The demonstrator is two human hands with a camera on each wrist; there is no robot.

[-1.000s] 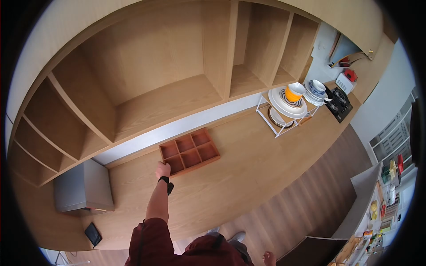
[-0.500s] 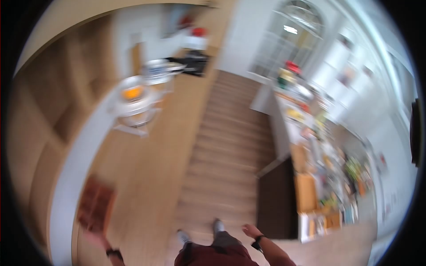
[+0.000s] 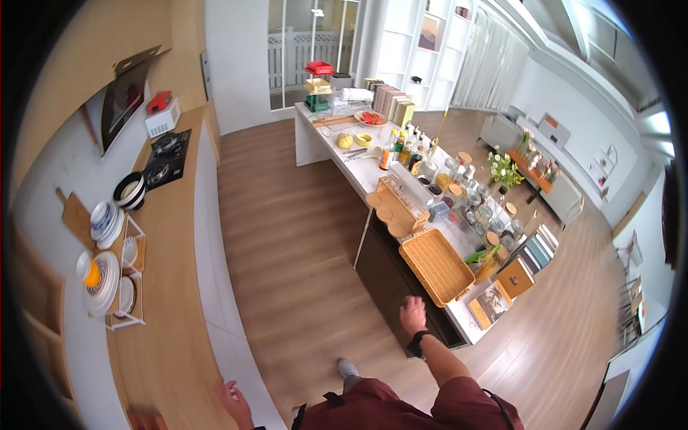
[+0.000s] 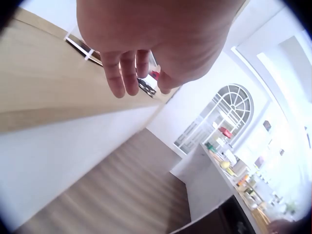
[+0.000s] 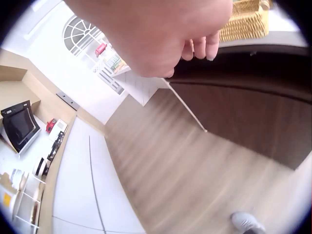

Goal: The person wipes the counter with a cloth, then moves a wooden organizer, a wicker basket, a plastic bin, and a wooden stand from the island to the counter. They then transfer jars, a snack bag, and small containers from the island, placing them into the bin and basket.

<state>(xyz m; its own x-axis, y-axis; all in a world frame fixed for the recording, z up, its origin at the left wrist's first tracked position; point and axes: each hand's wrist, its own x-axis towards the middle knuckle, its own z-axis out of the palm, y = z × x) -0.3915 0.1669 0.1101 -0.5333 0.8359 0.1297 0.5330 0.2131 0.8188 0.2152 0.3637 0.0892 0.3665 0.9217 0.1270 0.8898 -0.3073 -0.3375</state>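
My right hand (image 3: 413,316) hangs in the air just short of the island, its fingers loosely bent and holding nothing. Nearest to it is a rectangular woven basket (image 3: 434,266) at the island's near edge; part of its weave (image 5: 246,22) also shows beyond the fingers in the right wrist view. My left hand (image 3: 234,403) is low beside the wooden counter's front edge, with nothing in it. Its fingers (image 4: 127,73) droop loosely in the left wrist view. At the bottom of the head view, only a corner of the reddish-brown compartment tray (image 3: 147,421) shows on the counter.
Beside the basket stand a wooden rack (image 3: 394,208), several glass jars and bottles, and a picture book (image 3: 491,304). A dish rack with plates (image 3: 107,283) and a black stove (image 3: 168,154) line the counter (image 3: 168,287). Wood floor (image 3: 287,236) separates counter and island.
The view has swung right, from the counter to the island. My left hand has let go of the compartment tray's edge. My right hand has come up near the basket.
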